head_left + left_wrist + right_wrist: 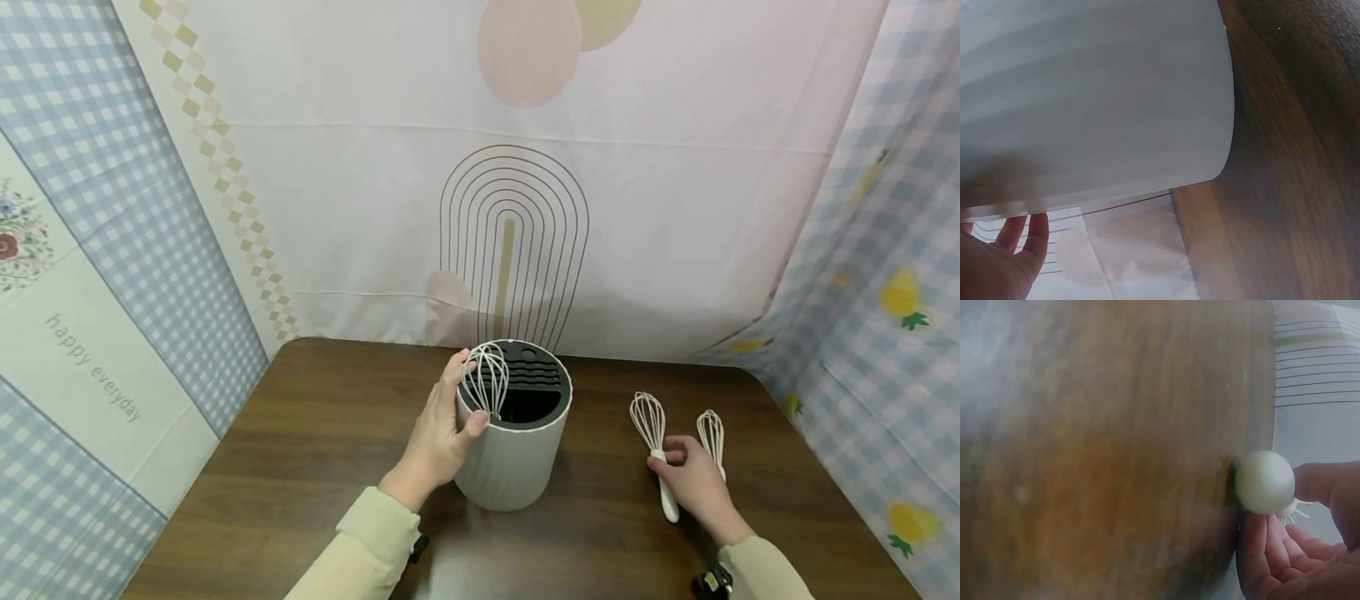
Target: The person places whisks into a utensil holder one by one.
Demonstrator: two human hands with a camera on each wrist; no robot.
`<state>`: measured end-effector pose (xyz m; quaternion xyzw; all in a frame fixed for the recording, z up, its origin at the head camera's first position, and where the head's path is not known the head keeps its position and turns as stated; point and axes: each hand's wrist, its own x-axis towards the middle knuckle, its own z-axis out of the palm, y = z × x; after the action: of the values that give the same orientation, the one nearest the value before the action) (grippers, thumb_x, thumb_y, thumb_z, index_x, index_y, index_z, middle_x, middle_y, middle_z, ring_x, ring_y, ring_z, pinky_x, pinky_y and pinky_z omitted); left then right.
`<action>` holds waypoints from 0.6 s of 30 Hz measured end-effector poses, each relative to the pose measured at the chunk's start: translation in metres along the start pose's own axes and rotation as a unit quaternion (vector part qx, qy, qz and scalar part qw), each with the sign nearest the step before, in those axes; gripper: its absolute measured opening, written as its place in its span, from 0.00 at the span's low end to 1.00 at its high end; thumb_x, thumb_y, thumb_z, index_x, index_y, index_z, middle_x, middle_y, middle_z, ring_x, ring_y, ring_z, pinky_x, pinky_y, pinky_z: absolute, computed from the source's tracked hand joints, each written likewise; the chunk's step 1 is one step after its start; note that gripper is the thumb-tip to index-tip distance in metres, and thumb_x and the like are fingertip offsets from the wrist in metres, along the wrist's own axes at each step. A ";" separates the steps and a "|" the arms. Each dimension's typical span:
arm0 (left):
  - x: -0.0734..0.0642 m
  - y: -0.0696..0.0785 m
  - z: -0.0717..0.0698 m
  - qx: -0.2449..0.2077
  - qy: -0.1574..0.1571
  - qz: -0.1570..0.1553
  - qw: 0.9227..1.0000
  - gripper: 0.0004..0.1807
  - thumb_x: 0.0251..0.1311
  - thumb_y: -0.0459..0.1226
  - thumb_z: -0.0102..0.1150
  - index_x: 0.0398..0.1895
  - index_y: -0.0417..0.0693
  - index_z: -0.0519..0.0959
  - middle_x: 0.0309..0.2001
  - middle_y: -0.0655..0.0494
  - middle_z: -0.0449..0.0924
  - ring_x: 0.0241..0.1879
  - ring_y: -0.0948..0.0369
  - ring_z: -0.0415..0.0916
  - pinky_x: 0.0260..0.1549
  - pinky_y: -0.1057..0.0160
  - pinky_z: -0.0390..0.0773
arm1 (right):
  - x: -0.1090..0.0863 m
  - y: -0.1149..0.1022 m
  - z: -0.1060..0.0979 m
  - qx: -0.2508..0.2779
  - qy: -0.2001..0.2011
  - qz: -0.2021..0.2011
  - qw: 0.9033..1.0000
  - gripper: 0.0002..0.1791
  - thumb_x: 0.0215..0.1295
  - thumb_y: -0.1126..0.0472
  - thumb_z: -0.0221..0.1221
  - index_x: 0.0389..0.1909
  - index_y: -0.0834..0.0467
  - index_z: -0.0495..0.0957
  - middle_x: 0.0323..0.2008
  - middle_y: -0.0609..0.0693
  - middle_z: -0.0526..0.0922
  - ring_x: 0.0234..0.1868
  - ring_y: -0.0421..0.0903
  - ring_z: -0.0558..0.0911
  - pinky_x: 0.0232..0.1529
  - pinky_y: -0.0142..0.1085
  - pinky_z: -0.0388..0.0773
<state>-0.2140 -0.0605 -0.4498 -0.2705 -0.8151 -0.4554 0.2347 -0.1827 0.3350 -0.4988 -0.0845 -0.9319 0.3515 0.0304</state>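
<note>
On the brown table (322, 467), the left hand (438, 425) grips a holder (510, 471) with 1 standing whisk (486, 379); the right hand (697, 483) pinches 1 white-handled whisk (657, 454) beside another whisk (712, 435).

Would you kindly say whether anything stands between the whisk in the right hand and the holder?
Nothing visible does: only tabletop separates the whisk from the holder; the left hand is at its opposite side.

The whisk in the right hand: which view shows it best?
The head view, where the whisk shows wires and handle. The right wrist view shows mainly the handle's end; the left wrist view, none of it.
</note>
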 end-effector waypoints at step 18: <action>0.000 0.001 -0.001 -0.006 -0.009 -0.012 1.000 0.40 0.61 0.69 0.37 0.71 0.61 0.55 0.75 0.60 0.49 0.69 0.54 0.55 0.54 0.40 0.67 | -0.006 -0.042 -0.006 0.014 0.039 -0.063 0.997 0.24 0.70 0.57 0.56 0.58 0.70 0.71 0.46 0.62 0.80 0.42 0.52 0.79 0.37 0.38 0.76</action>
<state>-0.2130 -0.0613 -0.4487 -0.2663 -0.8177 -0.4603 0.2204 -0.1819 0.3066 -0.4667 -0.0387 -0.9283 0.3587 0.0898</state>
